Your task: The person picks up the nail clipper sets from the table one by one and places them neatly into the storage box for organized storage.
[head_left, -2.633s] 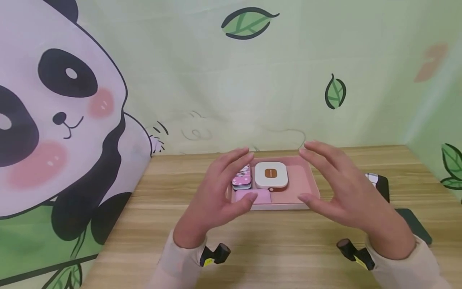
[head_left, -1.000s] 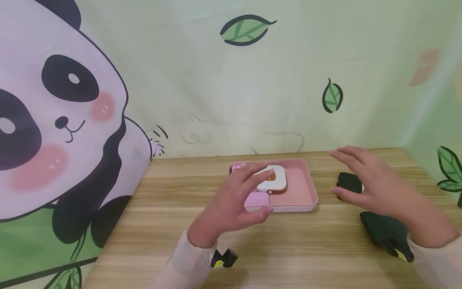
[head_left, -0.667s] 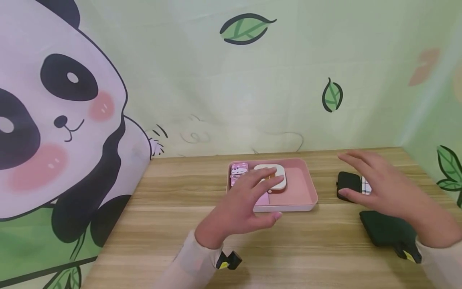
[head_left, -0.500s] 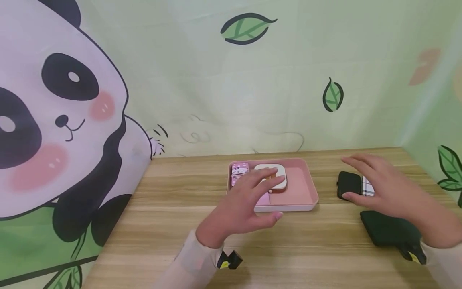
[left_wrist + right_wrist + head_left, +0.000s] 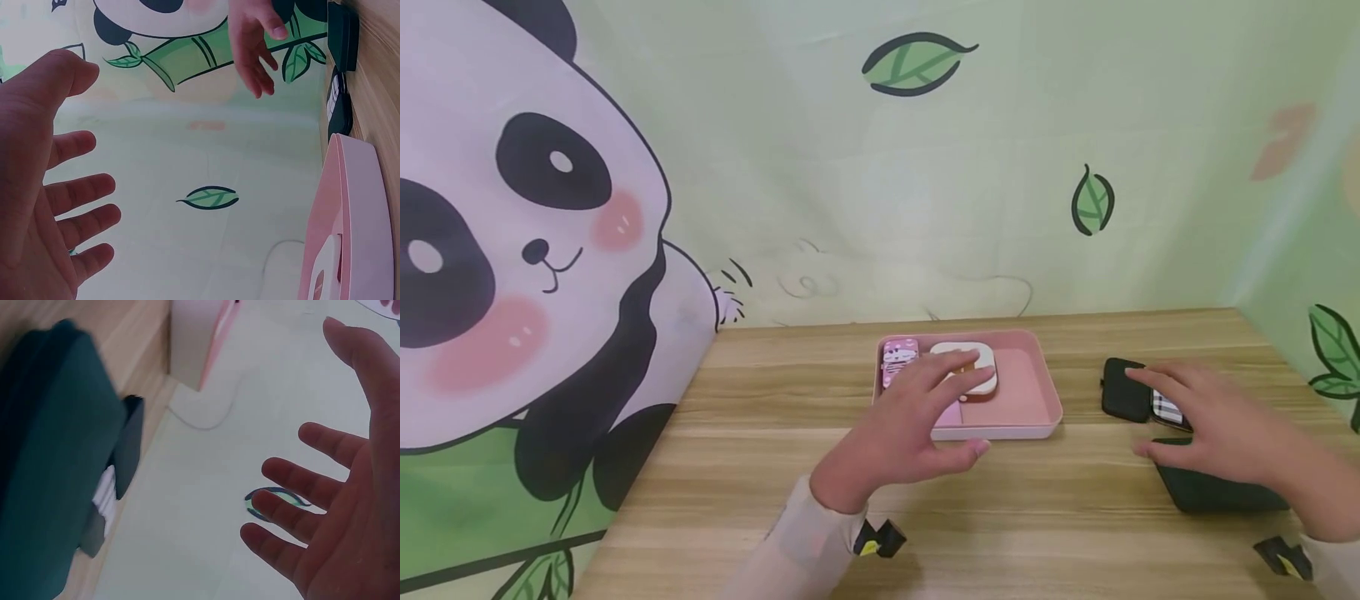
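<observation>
In the head view my left hand [image 5: 906, 425] hovers over the pink tray [image 5: 1028, 387], fingers spread and holding nothing. It partly hides a white rounded-square case [image 5: 962, 347] with a brown label and a flat lilac item [image 5: 950, 414]. A pink patterned tin [image 5: 900, 354] lies at the tray's left end. Over at the right, my right hand [image 5: 1232, 429] is above a dark green case [image 5: 1213, 493], its fingers apart and holding nothing. Beyond its fingers lie a flat black item [image 5: 1123, 389] and a black-and-white checked one [image 5: 1167, 410]; whether these two are joined I cannot tell.
Everything lies on a wood-grain table [image 5: 760, 467]. A pale green cloth backdrop [image 5: 790, 167] with a panda [image 5: 535, 250] stands behind and to the left, and more cloth rises at the right.
My right hand has moved from beside the tray to the right, and lately lower and nearer, uncovering the black item. My left hand has shifted slightly right over the tray, then stayed nearly still.
</observation>
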